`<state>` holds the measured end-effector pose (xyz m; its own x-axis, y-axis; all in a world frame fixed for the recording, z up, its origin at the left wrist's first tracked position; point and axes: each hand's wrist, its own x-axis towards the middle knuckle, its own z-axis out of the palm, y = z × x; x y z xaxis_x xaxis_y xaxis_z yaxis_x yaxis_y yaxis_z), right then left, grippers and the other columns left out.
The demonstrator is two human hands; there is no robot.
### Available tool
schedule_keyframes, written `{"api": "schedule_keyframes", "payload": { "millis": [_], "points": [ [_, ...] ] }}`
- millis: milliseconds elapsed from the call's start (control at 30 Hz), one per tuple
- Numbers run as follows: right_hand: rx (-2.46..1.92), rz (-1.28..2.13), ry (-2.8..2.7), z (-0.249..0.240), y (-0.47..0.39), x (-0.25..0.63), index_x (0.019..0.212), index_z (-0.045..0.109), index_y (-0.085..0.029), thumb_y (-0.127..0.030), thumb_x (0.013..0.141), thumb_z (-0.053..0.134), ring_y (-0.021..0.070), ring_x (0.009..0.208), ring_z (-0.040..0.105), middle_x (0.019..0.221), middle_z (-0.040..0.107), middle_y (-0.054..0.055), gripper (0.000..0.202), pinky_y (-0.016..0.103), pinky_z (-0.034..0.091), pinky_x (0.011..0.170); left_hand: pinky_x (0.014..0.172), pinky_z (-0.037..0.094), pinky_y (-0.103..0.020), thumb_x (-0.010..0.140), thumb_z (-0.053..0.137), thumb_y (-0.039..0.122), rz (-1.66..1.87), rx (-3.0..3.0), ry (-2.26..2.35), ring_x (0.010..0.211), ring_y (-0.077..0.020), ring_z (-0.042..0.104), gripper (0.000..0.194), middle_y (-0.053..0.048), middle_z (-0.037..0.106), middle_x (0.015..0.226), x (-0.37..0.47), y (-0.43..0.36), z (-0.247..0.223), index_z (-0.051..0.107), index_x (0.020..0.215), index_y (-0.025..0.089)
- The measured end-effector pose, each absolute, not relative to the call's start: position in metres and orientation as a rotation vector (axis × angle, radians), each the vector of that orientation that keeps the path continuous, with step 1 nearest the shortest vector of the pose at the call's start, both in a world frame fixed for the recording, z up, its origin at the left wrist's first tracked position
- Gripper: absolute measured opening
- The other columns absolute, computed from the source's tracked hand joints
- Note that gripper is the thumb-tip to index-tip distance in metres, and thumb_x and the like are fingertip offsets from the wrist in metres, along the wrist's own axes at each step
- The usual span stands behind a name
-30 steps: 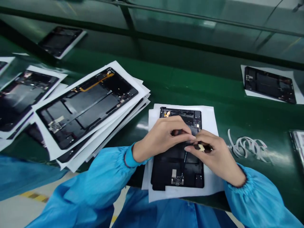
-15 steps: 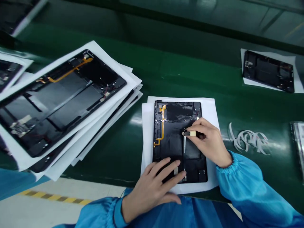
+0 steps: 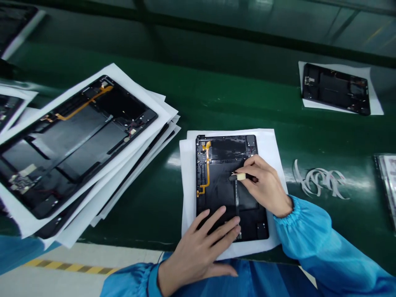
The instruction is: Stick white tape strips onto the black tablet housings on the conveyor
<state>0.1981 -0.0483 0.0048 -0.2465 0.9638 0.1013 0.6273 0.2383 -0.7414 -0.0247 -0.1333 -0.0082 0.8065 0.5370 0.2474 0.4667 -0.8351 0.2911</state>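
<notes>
A black tablet housing (image 3: 216,177) lies on white paper sheets (image 3: 269,144), its inside facing up. Along its left side runs an orange flex cable (image 3: 208,169). My left hand (image 3: 204,243) rests flat across the lower left of the housing, fingers spread. Above the middle, my right hand (image 3: 266,185) pinches a small black-and-cream piece (image 3: 238,177) between thumb and fingers. That piece is at the upper end of a thin dark ribbon cable (image 3: 237,200); whether the two are joined I cannot tell. My left fingers cover the cable's lower end.
To the left, a stack of similar housings (image 3: 80,144) is layered with paper. Curled white strips (image 3: 321,181) lie right of my right hand. Another housing (image 3: 335,88) sits at the back right, and a clear-edged stack (image 3: 388,185) at the right edge of the green table (image 3: 198,99).
The whole view has shifted slightly. My right hand and the black-and-cream piece have moved a little down relative to the housing. My left hand still presses on the housing, fingers slightly shifted.
</notes>
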Motion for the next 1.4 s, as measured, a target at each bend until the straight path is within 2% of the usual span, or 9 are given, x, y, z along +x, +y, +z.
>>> {"api": "schedule_keyframes", "payload": {
  "millis": [167, 267, 333, 500, 667, 833, 1033, 1400],
  "points": [
    [-1.449, 0.841, -1.892, 0.012, -0.049, 0.197, 0.090, 0.071, -0.018, 0.002, 0.078, 0.055, 0.0110, 0.069, 0.057, 0.090, 0.058, 0.002, 0.028, 0.023, 0.048, 0.059, 0.121, 0.004, -0.045, 0.086, 0.047, 0.071, 0.403, 2.801, 0.766, 0.142, -0.0288, 0.032, 0.067, 0.000, 0.057, 0.141, -0.026, -0.132, -0.006, 0.065, 0.127, 0.021],
    [-1.358, 1.011, -1.808, 0.032, -0.054, 0.199, 0.085, 0.071, -0.020, -0.004, 0.082, 0.061, 0.0106, 0.069, 0.058, 0.084, 0.058, 0.001, 0.019, 0.020, 0.045, 0.054, 0.122, 0.005, -0.044, 0.089, 0.050, 0.067, 0.415, 2.797, 0.783, 0.139, -0.0265, 0.038, 0.060, 0.001, 0.059, 0.140, -0.024, -0.130, -0.004, 0.065, 0.126, 0.022],
    [-1.291, 1.086, -1.802, 0.041, -0.056, 0.200, 0.084, 0.070, -0.020, -0.009, 0.084, 0.064, 0.0108, 0.072, 0.059, 0.083, 0.057, 0.000, 0.012, 0.021, 0.046, 0.056, 0.122, 0.005, -0.043, 0.090, 0.050, 0.065, 0.411, 2.805, 0.778, 0.135, -0.0251, 0.043, 0.057, 0.001, 0.061, 0.137, -0.023, -0.129, -0.001, 0.065, 0.125, 0.023],
    [-1.354, 0.872, -1.910, 0.022, -0.050, 0.202, 0.088, 0.070, -0.019, -0.008, 0.086, 0.059, 0.0120, 0.072, 0.056, 0.090, 0.054, 0.003, 0.016, 0.026, 0.049, 0.063, 0.122, 0.006, -0.042, 0.092, 0.051, 0.061, 0.389, 2.807, 0.786, 0.126, -0.0237, 0.052, 0.052, 0.002, 0.063, 0.135, -0.022, -0.127, 0.003, 0.066, 0.124, 0.024],
    [-1.384, 0.779, -1.998, 0.000, -0.044, 0.201, 0.089, 0.070, -0.018, -0.007, 0.086, 0.054, 0.0122, 0.069, 0.052, 0.096, 0.053, 0.005, 0.020, 0.028, 0.048, 0.061, 0.120, 0.008, -0.042, 0.094, 0.052, 0.055, 0.375, 2.796, 0.788, 0.127, -0.0246, 0.051, 0.045, 0.001, 0.061, 0.136, -0.023, -0.129, 0.001, 0.066, 0.124, 0.025],
    [-1.390, 0.748, -2.002, 0.002, -0.045, 0.201, 0.088, 0.069, -0.017, -0.005, 0.084, 0.054, 0.0132, 0.071, 0.053, 0.097, 0.053, 0.005, 0.021, 0.029, 0.049, 0.062, 0.121, 0.006, -0.042, 0.095, 0.051, 0.054, 0.390, 2.782, 0.789, 0.127, -0.0248, 0.050, 0.045, 0.003, 0.061, 0.136, -0.023, -0.130, -0.001, 0.065, 0.125, 0.024],
    [-1.346, 0.747, -1.993, -0.005, -0.048, 0.203, 0.093, 0.069, -0.019, -0.002, 0.084, 0.052, 0.0128, 0.070, 0.051, 0.099, 0.052, 0.006, 0.025, 0.029, 0.050, 0.064, 0.121, 0.008, -0.043, 0.094, 0.053, 0.054, 0.439, 2.767, 0.836, 0.131, -0.0246, 0.047, 0.045, -0.001, 0.060, 0.138, -0.025, -0.136, -0.009, 0.064, 0.127, 0.026],
    [-1.341, 0.693, -2.016, -0.010, -0.050, 0.201, 0.095, 0.069, -0.021, -0.006, 0.086, 0.052, 0.0127, 0.070, 0.053, 0.101, 0.054, 0.005, 0.024, 0.030, 0.051, 0.066, 0.121, 0.008, -0.042, 0.094, 0.056, 0.049, 0.403, 2.778, 0.821, 0.127, -0.0245, 0.051, 0.042, 0.001, 0.063, 0.134, -0.023, -0.132, -0.003, 0.065, 0.126, 0.023]
  ]
}}
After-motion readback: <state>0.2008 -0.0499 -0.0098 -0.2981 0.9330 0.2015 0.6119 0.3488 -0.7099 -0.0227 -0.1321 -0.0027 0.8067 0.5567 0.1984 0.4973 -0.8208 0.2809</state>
